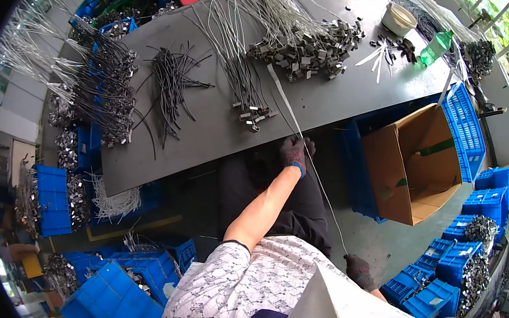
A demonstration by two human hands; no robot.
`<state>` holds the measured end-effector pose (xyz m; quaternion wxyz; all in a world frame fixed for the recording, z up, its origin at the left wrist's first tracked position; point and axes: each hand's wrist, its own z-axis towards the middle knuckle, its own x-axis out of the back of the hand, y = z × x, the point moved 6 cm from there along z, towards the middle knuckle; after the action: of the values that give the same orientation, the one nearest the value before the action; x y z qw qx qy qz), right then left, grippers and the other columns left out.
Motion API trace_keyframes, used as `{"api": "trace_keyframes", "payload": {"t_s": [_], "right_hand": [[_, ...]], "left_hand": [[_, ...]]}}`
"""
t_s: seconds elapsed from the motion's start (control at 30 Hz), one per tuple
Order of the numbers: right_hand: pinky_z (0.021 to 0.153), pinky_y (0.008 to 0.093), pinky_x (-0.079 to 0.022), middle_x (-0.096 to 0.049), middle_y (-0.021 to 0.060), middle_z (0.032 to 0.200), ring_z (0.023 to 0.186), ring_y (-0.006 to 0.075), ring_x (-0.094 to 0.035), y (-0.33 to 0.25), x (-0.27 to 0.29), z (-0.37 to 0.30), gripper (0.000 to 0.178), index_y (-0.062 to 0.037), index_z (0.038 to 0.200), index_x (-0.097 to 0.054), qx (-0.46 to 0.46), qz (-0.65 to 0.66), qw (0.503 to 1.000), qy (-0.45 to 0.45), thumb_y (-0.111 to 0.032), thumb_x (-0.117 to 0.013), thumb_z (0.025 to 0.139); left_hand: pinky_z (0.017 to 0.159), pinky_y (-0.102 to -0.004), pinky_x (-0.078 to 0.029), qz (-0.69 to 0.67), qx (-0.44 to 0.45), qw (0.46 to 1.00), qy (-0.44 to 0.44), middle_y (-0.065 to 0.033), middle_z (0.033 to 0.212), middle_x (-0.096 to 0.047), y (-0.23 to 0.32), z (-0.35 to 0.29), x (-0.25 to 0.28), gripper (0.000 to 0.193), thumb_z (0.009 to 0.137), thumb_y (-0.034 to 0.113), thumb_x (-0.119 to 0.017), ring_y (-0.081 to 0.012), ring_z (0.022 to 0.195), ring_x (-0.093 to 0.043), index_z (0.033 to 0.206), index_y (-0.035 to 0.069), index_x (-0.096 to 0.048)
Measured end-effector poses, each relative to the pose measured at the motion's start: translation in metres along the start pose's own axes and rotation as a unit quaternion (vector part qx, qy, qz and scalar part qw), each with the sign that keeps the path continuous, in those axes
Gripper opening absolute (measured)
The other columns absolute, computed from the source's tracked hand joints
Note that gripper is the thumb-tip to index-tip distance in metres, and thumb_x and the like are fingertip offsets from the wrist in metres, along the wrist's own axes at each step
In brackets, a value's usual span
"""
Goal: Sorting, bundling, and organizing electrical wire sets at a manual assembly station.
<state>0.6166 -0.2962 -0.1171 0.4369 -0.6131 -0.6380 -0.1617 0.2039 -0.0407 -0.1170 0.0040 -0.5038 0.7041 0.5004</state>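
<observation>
My left hand [294, 153], in a grey glove with a blue cuff, is closed at the table's front edge on a thin pale wire [327, 198]. A flat white strip [284, 100] runs from the table top down to the same hand; whether the fingers hold it too I cannot tell. The wire stretches down to my right hand [358, 270], dark-gloved and low beside my body, which seems closed on its end. Ahead on the table lie a bundle of wires with metal end pieces [254, 114] and a large pile of dark metal clips [314, 50] with pale wires.
Black cable pieces [172, 84] lie at the table's [137, 168] left. A white bowl [399, 19] and a green plastic bottle [437, 48] stand at the right. An open cardboard box [392, 166] sits right of my legs. Blue crates [112, 310] flank both sides.
</observation>
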Motion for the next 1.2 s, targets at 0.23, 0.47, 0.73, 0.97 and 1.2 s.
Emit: {"api": "trace_keyframes", "payload": {"t_s": [0.23,0.47,0.73,0.97,1.2], "right_hand": [[0.087,0.0461,-0.054,-0.071,0.0174,0.109,0.102,0.0359,-0.069,0.079,-0.056,-0.016,0.032,-0.0124,0.115,-0.070,-0.087,-0.050,0.993,-0.061,-0.012,-0.054,0.088],[0.086,0.0470,-0.054,-0.071,0.0180,0.108,0.102,0.0369,-0.068,0.074,-0.065,-0.008,0.030,-0.0118,0.114,-0.070,-0.097,-0.057,0.991,-0.076,-0.014,-0.054,0.089],[0.087,0.0503,-0.052,-0.068,0.0243,0.113,0.105,0.0444,-0.064,-0.004,-0.004,0.094,0.032,-0.0036,0.114,-0.067,-0.005,0.112,0.992,0.062,-0.028,-0.052,0.101],[0.084,0.0358,-0.053,-0.069,0.0229,0.112,0.099,0.0297,-0.069,-0.239,0.215,0.229,0.044,0.0007,0.136,-0.049,0.170,0.456,0.842,0.233,-0.031,-0.045,0.106],[0.085,0.0411,-0.054,-0.068,0.0228,0.114,0.097,0.0353,-0.069,-0.336,0.247,0.306,0.049,0.0054,0.137,-0.044,0.316,0.395,0.818,0.275,-0.031,-0.047,0.104]], "left_hand": [[0.066,-0.0319,-0.055,0.122,-0.343,0.931,0.036,-0.0084,0.080,-0.070,0.199,-0.005,-0.078,0.018,0.095,0.017,-0.066,-0.0192,0.066,-0.067,0.089,0.001,-0.064],[0.062,-0.0315,-0.058,0.037,-0.343,0.938,-0.027,-0.0094,0.080,-0.070,0.213,0.008,-0.083,0.013,0.095,0.015,-0.066,-0.0179,0.067,-0.068,0.092,0.003,-0.064],[0.058,-0.0277,-0.051,0.251,-0.092,0.954,-0.139,-0.0037,0.077,-0.069,0.091,0.000,-0.050,0.013,0.084,0.014,-0.071,-0.0106,0.065,-0.062,0.091,0.002,-0.070],[0.066,-0.0292,-0.052,0.376,-0.126,0.902,-0.173,-0.0071,0.077,-0.072,0.053,-0.031,-0.026,0.019,0.081,0.017,-0.075,-0.0099,0.070,-0.064,0.092,0.002,-0.074],[0.065,-0.0360,-0.052,0.488,-0.204,0.840,-0.122,-0.0144,0.074,-0.070,0.155,0.021,-0.011,0.029,0.079,0.029,-0.076,-0.0189,0.068,-0.066,0.089,0.001,-0.074]]}}
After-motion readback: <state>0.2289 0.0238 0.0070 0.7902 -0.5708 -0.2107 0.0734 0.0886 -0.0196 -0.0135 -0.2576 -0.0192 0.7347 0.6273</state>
